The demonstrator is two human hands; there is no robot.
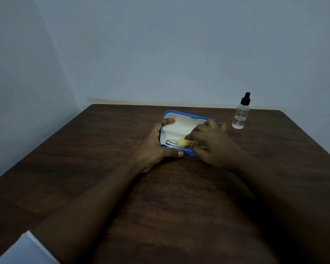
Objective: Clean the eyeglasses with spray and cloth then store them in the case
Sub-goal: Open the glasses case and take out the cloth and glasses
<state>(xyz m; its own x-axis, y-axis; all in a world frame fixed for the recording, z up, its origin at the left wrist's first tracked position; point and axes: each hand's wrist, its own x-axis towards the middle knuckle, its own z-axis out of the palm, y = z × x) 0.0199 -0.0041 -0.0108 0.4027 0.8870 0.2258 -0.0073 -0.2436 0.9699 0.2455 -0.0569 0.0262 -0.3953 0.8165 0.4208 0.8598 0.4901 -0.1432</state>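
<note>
A blue eyeglass case (179, 116) lies open on the brown table, its white-lined lid raised toward the wall. The eyeglasses (171, 142) lie inside its lower half; only a lens rim shows. My left hand (156, 147) grips the case's left end, fingers over the far rim and thumb on the near edge. My right hand (211, 143) is over the right half of the case, fingers pinched on a yellow cloth (183, 142) that rests on the glasses. A clear spray bottle (241, 115) with a black nozzle stands upright to the right of the case.
The wooden table (84, 159) butts against a pale blue wall at the back and has a wall close on its left side. A white sleeve cuff (27, 248) shows at the bottom left.
</note>
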